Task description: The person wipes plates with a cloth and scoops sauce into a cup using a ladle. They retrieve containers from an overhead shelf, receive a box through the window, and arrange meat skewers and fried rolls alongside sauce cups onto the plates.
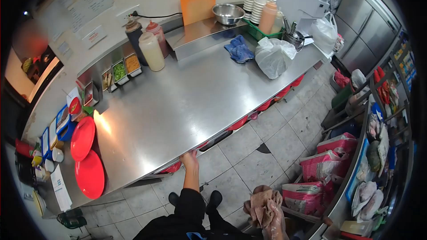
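Observation:
My left hand is at the front edge of the steel worktable, its fingers curled against the rim; their tips are partly hidden. My right hand is low in front of me, over the floor and away from the table, closed round a bunched brown cloth. Two red oval plates lie at the table's left end, one beside the other. Beneath the front edge, near my left hand, red items show on a lower level.
Sauce bottles and topping trays line the back. A blue cloth, a white plastic bag and a green basket are at the right end. Pink-and-white packages stand on my right, beside a crowded shelf.

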Available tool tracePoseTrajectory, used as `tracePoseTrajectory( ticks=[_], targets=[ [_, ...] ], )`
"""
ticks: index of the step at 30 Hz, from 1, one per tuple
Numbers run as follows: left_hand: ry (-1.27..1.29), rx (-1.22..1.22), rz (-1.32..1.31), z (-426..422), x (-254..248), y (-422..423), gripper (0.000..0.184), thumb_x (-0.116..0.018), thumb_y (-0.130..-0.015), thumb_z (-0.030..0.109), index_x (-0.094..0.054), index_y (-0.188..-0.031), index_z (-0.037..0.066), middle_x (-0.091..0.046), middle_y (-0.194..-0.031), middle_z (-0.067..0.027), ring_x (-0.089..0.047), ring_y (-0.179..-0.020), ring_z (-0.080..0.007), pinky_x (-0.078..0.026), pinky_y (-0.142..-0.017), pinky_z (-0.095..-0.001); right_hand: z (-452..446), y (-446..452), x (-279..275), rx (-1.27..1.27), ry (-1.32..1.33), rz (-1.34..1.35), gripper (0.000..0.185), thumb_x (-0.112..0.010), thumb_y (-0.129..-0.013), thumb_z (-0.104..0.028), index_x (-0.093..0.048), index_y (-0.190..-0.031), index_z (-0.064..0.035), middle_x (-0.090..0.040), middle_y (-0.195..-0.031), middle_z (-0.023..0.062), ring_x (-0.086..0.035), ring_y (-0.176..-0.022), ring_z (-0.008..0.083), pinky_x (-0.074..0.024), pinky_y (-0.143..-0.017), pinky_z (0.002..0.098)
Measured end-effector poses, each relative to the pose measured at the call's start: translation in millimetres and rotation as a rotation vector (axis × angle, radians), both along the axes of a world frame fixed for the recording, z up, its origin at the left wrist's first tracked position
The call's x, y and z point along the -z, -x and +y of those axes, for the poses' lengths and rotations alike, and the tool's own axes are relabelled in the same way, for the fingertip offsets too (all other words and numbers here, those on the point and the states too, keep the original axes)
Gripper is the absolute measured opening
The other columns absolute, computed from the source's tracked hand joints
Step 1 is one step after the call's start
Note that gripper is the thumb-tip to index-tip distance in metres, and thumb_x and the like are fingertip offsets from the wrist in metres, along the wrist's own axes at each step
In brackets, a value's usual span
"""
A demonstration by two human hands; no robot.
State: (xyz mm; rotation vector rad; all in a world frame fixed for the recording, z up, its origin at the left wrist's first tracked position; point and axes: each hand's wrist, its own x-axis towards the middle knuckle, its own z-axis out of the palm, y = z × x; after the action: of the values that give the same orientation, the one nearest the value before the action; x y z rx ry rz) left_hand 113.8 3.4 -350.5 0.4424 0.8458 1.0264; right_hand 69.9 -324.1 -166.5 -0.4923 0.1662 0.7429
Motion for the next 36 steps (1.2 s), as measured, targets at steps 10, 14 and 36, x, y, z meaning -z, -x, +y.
tracePoseTrajectory(
  ticks=[10, 14, 36],
  targets=[
    [-0.207, 0.084, 0.294, -39, -48, 206, 0.036, -0.047, -0.097, 0.03, -0.046, -0.123, 0.005, -0.056, -0.116, -0.0082, -0.053, -0.107, -0.0195, -0.044, -0.09, -0.0339, 98, 9, -19, -0.6, 0.868, -1.387, 0.056, -0.069, -0.078, -0.03, -0.051, -0.125, -0.0062, -0.055, -0.122, 0.016, -0.054, -0.112, 0.0327, -0.04, -0.096, 0.0481],
    [-0.249, 0.266, 0.29, -78, -91, 194, 0.034, -0.048, -0.097, 0.022, -0.049, -0.124, 0.002, -0.058, -0.114, -0.0069, -0.053, -0.104, -0.0159, -0.041, -0.091, -0.0277, 151, 52, 2, -0.599, 1.123, -2.147, 0.057, -0.057, -0.084, -0.042, -0.047, -0.13, -0.011, -0.053, -0.125, 0.0139, -0.05, -0.115, 0.0335, -0.0354, -0.097, 0.0524],
    [-1.62, 0.223, 0.363, 14, -276, 142, 0.044, -0.067, -0.082, 0.014, -0.047, -0.121, 0.006, -0.058, -0.103, -0.0144, -0.061, -0.091, -0.0298, -0.05, -0.075, -0.0333, 278, -12, 16, 0.147, -0.075, -0.326, 0.042, -0.048, -0.094, -0.04, -0.046, -0.123, -0.0106, -0.051, -0.115, 0.0056, -0.048, -0.107, 0.0199, -0.0392, -0.096, 0.0369]
  ],
)
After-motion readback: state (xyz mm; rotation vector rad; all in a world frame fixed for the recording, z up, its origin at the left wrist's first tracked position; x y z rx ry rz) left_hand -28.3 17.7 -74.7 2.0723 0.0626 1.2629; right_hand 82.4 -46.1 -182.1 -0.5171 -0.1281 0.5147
